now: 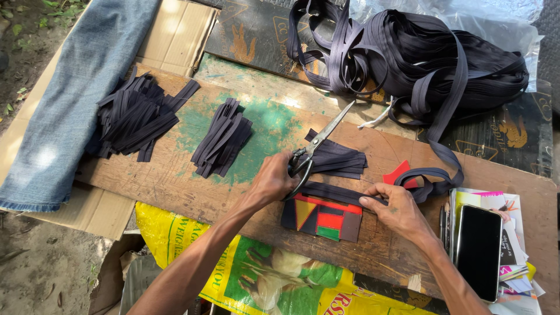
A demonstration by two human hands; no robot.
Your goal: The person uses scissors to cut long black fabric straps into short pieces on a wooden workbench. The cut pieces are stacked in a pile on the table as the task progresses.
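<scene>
So the person is working at a wooden board [175,181], left hand [274,178] gripping a pair of scissors [318,146] through the loops, blades parted and pointing up and away toward the board's far edge. The right hand [396,210] is pinching a dark strap [344,193] flat, fingers closed on it, just right of the scissors. The strap's long axis is running left to right across the board's near edge, lying between the two hands over a patchwork cloth piece [324,217], then trailing right and up into the big tangled strap bundle [420,58]. Scissors are sitting crosswise to it. Cut strip piles [221,140] are lying toward the left, a phone [479,251] near the right corner.
</scene>
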